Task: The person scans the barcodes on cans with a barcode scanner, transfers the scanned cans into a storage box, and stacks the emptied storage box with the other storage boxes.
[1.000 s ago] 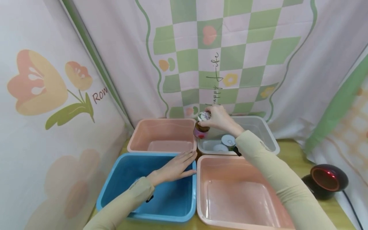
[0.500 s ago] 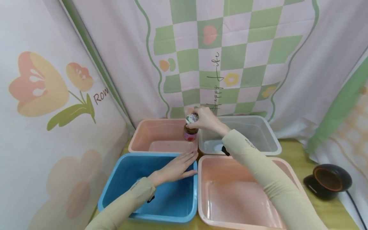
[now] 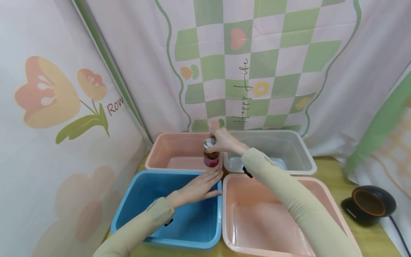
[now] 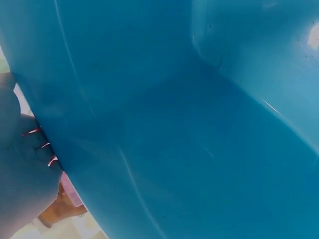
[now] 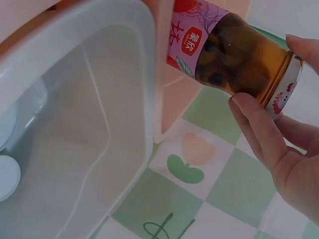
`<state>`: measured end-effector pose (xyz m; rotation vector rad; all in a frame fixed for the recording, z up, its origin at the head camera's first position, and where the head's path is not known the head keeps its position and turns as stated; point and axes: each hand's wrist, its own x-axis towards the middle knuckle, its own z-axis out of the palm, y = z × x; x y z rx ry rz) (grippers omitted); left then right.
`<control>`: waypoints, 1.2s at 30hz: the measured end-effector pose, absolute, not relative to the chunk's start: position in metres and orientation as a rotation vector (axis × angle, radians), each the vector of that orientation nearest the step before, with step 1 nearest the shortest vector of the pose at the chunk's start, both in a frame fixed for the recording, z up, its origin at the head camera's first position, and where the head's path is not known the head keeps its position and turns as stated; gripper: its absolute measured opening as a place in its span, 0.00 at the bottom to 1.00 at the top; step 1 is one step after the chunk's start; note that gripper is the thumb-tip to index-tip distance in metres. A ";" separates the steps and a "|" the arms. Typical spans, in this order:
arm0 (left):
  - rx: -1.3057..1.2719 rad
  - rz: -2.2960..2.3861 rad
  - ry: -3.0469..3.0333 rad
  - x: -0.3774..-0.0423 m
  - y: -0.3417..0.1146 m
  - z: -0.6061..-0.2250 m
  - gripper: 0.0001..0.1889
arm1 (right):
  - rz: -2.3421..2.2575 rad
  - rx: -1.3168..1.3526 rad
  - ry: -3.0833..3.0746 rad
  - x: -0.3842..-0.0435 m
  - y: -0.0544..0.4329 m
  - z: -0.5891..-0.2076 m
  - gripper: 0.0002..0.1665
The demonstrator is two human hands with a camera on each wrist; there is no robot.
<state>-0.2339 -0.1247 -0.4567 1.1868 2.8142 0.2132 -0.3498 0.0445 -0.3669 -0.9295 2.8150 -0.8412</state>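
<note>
My right hand (image 3: 225,142) grips a glass jar (image 3: 211,162) near its lid, the fingers and thumb round the top. Through the glass, dark pieces in amber liquid show in the right wrist view, along with a pink-purple label (image 5: 192,37). The jar is at the right end of the back pink bin (image 3: 178,134); whether it touches the bin cannot be told. My left hand (image 3: 196,185) rests with straight fingers over the back right corner of the blue bin (image 3: 167,243). In the left wrist view, the blue wall hides part of that hand.
Right of the back pink bin stands a grey bin (image 3: 289,142), with round white-topped cans (image 5: 7,177) inside. A larger pink bin (image 3: 263,228) is at front right. On the table's right side sits a black device (image 3: 369,203) with a cable. Printed curtains (image 3: 240,71) hang behind.
My right hand has carried the jar left from the edge of the grey bin to the back pink bin, then lowered it. The left hand stays in place.
</note>
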 end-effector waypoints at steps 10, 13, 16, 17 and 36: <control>1.320 0.177 2.809 -0.230 -0.129 -0.455 0.36 | -0.753 -0.962 2.780 -0.361 0.040 -0.381 0.19; 1.332 0.181 2.807 -0.230 -0.130 -0.457 0.36 | -0.716 -0.966 2.779 -0.364 0.038 -0.384 0.16; 1.326 0.186 2.803 -0.231 -0.131 -0.459 0.36 | -0.675 -0.949 2.768 -0.368 0.036 -0.387 0.14; 1.325 0.185 2.801 -0.231 -0.131 -0.459 0.36 | -0.666 -0.938 2.759 -0.369 0.036 -0.388 0.14; 1.354 0.218 2.792 -0.232 -0.133 -0.460 0.36 | -0.409 -0.852 2.811 -0.368 0.025 -0.404 0.14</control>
